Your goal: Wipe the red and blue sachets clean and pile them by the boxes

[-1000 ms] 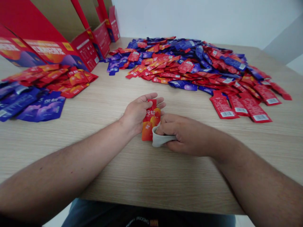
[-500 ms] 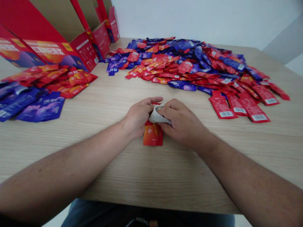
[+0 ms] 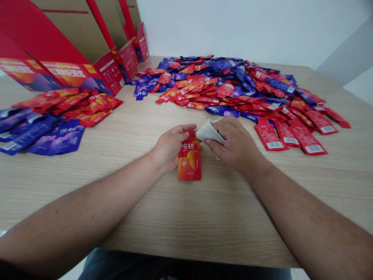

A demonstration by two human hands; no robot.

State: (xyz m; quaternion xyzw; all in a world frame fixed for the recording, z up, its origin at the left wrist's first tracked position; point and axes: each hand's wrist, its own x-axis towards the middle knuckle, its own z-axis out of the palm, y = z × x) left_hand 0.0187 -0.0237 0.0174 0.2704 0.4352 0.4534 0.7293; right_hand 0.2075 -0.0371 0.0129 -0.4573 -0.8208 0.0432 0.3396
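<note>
Between my hands is a red and orange pouch (image 3: 189,161), its printed front facing up and its narrow neck away from me. My left hand (image 3: 172,147) grips the pouch by its upper left edge, thumb on top near the neck. A crumpled pale grey cloth (image 3: 210,131) is bunched in my right hand (image 3: 233,142), with the fingers pressed round it. One end of the cloth points toward the pouch's neck, just to the right of it.
A large heap of red and blue pouches (image 3: 215,83) covers the table's back. At the left lie red pouches (image 3: 84,105) and blue pouches (image 3: 55,134), before open red cardboard boxes (image 3: 70,74). The table's front edge (image 3: 198,258) is near my lap.
My right hand has moved right and slightly away from me with the cloth, off the pouch, uncovering its upper front. My left hand still holds the pouch. The view has tilted slightly.
</note>
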